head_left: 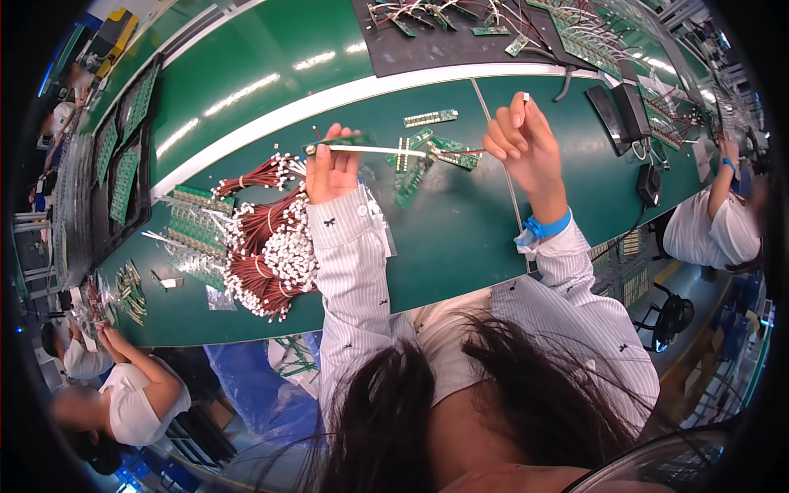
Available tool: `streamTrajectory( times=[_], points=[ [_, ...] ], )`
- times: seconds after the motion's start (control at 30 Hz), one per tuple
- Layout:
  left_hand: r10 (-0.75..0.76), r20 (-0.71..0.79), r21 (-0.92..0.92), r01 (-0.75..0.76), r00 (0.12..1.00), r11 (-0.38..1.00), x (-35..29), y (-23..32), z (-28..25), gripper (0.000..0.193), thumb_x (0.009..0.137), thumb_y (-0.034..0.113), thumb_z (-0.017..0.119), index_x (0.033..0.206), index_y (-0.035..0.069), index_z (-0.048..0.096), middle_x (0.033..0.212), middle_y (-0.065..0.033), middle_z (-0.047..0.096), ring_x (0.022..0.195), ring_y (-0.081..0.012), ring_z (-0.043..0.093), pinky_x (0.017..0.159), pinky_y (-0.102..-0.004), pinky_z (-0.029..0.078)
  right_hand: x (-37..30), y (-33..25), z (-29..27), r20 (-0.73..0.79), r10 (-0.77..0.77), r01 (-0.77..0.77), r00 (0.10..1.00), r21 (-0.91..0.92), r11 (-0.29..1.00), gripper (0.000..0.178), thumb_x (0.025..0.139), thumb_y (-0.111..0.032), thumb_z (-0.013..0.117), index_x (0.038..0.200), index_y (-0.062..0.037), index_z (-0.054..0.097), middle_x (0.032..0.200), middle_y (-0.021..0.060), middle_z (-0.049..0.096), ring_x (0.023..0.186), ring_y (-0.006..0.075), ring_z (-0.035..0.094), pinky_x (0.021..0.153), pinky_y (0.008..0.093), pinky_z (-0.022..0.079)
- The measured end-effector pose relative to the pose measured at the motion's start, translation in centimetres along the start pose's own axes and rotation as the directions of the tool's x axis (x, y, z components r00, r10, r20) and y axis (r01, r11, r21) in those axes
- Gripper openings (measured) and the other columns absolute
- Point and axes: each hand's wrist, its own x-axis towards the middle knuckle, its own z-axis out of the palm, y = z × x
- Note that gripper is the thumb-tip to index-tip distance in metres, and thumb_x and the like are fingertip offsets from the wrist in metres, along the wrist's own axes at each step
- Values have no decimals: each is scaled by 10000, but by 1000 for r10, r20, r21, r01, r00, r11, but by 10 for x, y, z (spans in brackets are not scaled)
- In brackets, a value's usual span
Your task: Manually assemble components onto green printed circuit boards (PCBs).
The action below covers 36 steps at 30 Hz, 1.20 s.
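Note:
My left hand [333, 168] is closed on a narrow green circuit board [352, 140]. A white cable [378, 149] stretches from that board toward the right. My right hand [526, 148] is raised, its thumb and index finger pinching a small white connector [526, 97]. A thin dark red wire [468, 151] runs beside this hand; whether it joins the connector is hidden. Between my hands, several narrow green boards [411, 185] lie loosely on the table. Below my left hand sit bundled dark red wires with white connectors [283, 255].
Stacked green board panels [197, 222] lie left of the wire bundles. A black mat [460, 49] with wired boards covers the far side. Black trays [131, 140] stand at the far left. Black devices [629, 115] are at the right. Co-workers sit at both sides, one in white [136, 403].

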Motion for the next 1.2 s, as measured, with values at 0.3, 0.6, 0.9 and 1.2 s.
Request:
streamTrajectory(
  times=[0.3, 0.6, 0.9, 1.2],
  points=[
    [202, 14, 538, -177, 979, 824, -15, -5, 29, 171, 860, 55, 500, 1002, -40, 513, 845, -137, 580, 730, -193, 586, 653, -306, 518, -2, 0, 23, -105, -75, -33, 992, -768, 639, 175, 878, -154, 454, 823, -16, 547, 719, 35, 503, 670, 146, 482, 653, 304, 394],
    [273, 530, 838, -546, 803, -18, -36, -24, 50, 299, 760, -54, 534, 1047, 10, 584, 733, -109, 541, 587, -178, 534, 546, -261, 431, 17, 51, 50, 287, -144, 228, 947, -917, -326, 99, 696, -28, 606, 789, -15, 573, 708, 94, 528, 639, 260, 513, 590, 344, 408],
    [306, 563, 815, -576, 767, -56, -38, -23, 51, 297, 740, -60, 551, 1027, 4, 589, 721, -102, 525, 572, -185, 525, 519, -286, 431, 16, 59, 51, 265, -173, 201, 949, -926, -318, 86, 682, -26, 605, 750, -12, 553, 672, 87, 506, 622, 252, 512, 571, 345, 404],
    [309, 656, 753, -626, 688, -203, -35, -30, 41, 298, 698, -79, 568, 992, -36, 587, 710, -112, 516, 580, -241, 510, 522, -331, 419, 15, 58, 51, 270, -120, 203, 955, -896, -395, 91, 674, -29, 604, 739, -16, 542, 663, 90, 503, 616, 260, 508, 571, 348, 405]
  ],
)
